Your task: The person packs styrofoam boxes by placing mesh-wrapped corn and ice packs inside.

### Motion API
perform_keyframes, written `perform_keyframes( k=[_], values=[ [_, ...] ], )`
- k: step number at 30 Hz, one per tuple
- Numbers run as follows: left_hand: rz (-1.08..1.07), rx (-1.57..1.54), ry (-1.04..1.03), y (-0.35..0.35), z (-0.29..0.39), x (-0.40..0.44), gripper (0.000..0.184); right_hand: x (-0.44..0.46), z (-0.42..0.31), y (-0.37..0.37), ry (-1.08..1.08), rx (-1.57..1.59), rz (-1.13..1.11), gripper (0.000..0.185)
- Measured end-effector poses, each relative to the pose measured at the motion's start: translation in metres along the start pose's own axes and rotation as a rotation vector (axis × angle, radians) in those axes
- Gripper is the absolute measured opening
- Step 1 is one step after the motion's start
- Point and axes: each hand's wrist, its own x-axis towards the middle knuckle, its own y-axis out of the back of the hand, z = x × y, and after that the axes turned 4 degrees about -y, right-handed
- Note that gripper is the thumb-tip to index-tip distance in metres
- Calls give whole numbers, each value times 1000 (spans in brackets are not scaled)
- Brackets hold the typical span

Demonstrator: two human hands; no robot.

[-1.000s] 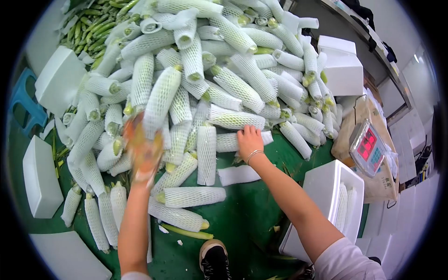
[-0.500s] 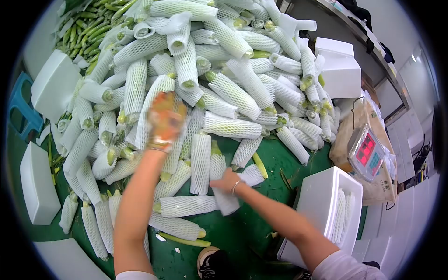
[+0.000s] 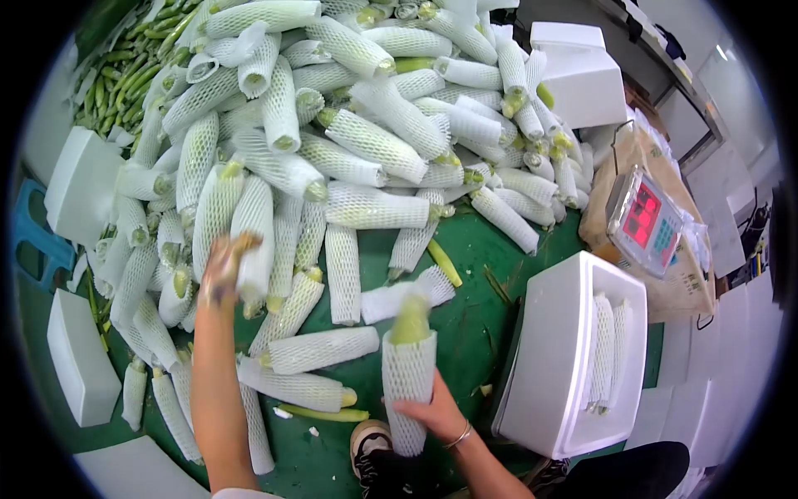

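Nearest the wearer, the right hand (image 3: 435, 407) was closed around the lower part of a net-sleeved vegetable (image 3: 407, 374), held over the green floor (image 3: 461, 333), its pale tip bare. The step in hand was judged to be handling this single piece apart from the heap; the next move called for a steady grip, lest the net slip. Loose sleeved pieces (image 3: 324, 350) lay just ahead, in the way. To the right, a foam box (image 3: 542, 358) presented its wall between that hand and the netted pieces (image 3: 601, 358) inside. Further off, the left hand (image 3: 223, 268) was at the heap (image 3: 374, 143); whether it gripped anything could not be told. Beyond the box stood a digital scale (image 3: 644, 218), red digits lit.
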Motion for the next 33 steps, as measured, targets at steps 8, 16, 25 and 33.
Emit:
perform_keyframes(
  k=[8, 16, 25, 33],
  values=[
    [568, -2013, 886, 23, 193, -75, 70, 7, -85, -46, -26, -331, -127, 81],
    [-35, -329, 649, 12, 36, -234, 60, -169, -106, 40, -289, -217, -53, 72],
    [-437, 553, 487, -22, -35, -119, 88, -272, -273, 154, -488, -2059, 273, 63],
    [-476, 88, 0, 0, 162, 80, 64, -138, -209, 205, -1054, -1509, -540, 70]
  ],
)
